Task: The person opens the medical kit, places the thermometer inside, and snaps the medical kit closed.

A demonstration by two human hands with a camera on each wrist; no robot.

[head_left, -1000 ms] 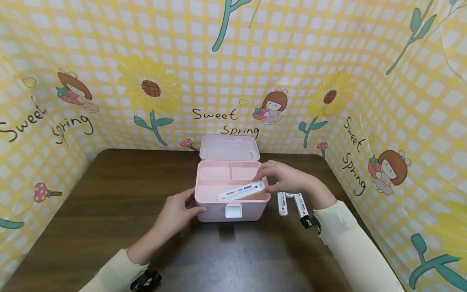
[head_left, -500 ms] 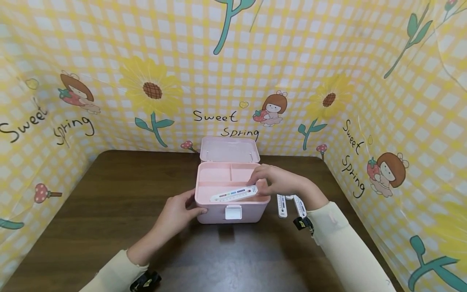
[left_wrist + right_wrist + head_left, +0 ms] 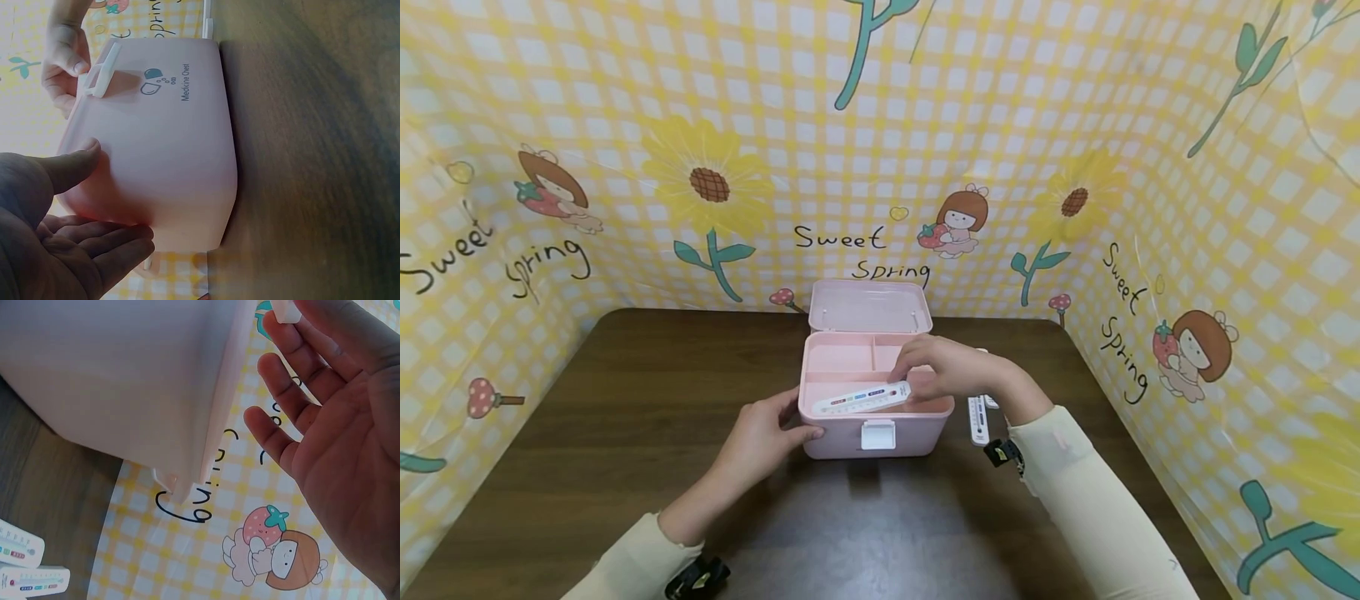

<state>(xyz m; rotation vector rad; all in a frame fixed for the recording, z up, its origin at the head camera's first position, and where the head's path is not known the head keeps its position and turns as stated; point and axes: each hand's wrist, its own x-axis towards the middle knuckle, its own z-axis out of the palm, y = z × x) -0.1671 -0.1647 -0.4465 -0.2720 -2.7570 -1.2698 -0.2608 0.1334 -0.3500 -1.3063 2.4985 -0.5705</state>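
— What has changed in this last second?
— My right hand (image 3: pixel 951 368) has brought the strip (image 3: pixel 865 398) leftward, away from the right rim, farther over the front compartment (image 3: pixel 831 386) of the box (image 3: pixel 842 442). I judge that the carrying is almost finished. Whether the strip touches the bottom, I cannot tell.

— And how is your grip?
— My right thumb and forefinger pinch one end of the strip; the other fingers are loose. My left hand (image 3: pixel 767 433) is not closed: its thumb lies on the front wall, its fingers, almost straight, rest at the side.

— Of which materials are these things?
— The box seems smooth pink plastic, with rounded corners and a white clasp (image 3: pixel 878 434); its lid (image 3: pixel 871 308) is opened behind. The strip looks stiff, flat and narrow, white with coloured printing. Some other strips (image 3: pixel 978 419) lie just right of the box, on the dark, wood-grained table (image 3: pixel 625 417).
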